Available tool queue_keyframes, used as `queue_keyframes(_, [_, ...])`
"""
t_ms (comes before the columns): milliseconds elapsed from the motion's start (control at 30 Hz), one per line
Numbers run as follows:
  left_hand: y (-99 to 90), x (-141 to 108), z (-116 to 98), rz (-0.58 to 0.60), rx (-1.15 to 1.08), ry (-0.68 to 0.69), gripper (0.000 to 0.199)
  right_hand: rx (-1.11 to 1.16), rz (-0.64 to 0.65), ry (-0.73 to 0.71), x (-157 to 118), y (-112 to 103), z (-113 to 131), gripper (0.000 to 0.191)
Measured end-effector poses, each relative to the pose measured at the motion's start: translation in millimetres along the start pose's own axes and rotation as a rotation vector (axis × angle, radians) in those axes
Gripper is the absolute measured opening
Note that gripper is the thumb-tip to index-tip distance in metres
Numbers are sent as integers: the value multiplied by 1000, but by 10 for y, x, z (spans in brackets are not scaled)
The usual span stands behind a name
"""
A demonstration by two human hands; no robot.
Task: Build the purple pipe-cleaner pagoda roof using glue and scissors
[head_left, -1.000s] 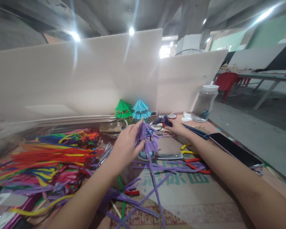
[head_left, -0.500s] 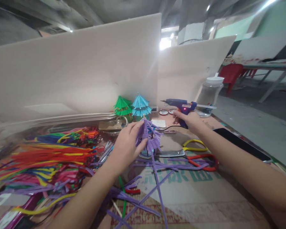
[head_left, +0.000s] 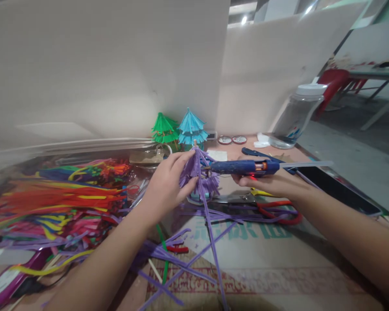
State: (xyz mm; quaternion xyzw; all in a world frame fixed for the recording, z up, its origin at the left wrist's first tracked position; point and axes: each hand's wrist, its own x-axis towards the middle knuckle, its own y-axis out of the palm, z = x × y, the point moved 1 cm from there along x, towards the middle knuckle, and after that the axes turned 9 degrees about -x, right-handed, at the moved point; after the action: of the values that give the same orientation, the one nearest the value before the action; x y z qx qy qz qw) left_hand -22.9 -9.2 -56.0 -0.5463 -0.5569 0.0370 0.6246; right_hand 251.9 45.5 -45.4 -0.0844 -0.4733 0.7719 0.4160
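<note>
My left hand [head_left: 173, 181] is closed on the left side of a small purple pagoda model [head_left: 202, 181], made of pipe cleaners with a stick poking from its top. One long purple pipe cleaner [head_left: 212, 246] runs from its roof down toward me. In my right hand [head_left: 266, 183] is a blue hot glue gun [head_left: 236, 167], lying level with a clear glue stick [head_left: 306, 164] out of its back. Its nozzle is at the right side of the purple roof; whether it touches, I cannot tell. Scissors [head_left: 278, 211] with red and yellow handles lie below my right hand.
Green [head_left: 164, 127] and blue [head_left: 191, 125] pagoda models stand at the back against a pale board. Many coloured pipe cleaners [head_left: 61, 194] are heaped at left. A clear bottle [head_left: 298, 114] and a black phone [head_left: 339, 190] are at right. Loose purple strips [head_left: 181, 263] lie in front.
My right hand has brought the glue gun down and left, from above the scissors to the purple roof. My left hand keeps its hold. The camera has tilted down somewhat.
</note>
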Motion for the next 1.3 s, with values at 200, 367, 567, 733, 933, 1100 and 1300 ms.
queue_keyframes(200, [-14,3,-4,4,10,3,59,92,104,-25,19,9,70,34])
queue_keyframes(367, [-25,11,-18,17,1,-2,61,22,60,-13,25,21,116,29])
queue_keyframes(567, [-17,9,9,12,29,-6,64,12,38,17,26,1,182,28])
queue_keyframes(733, [-11,9,7,8,35,9,65,-41,28,17,26,-31,244,30])
queue_keyframes(933, [-23,0,-24,4,45,15,59,-37,20,-18,37,-36,253,36])
queue_keyframes(1100, [-44,4,-30,23,51,15,58,-55,18,-7,27,-40,236,40])
queue_keyframes(1300, [-45,10,-28,21,64,36,58,-80,30,42,25,-56,276,35])
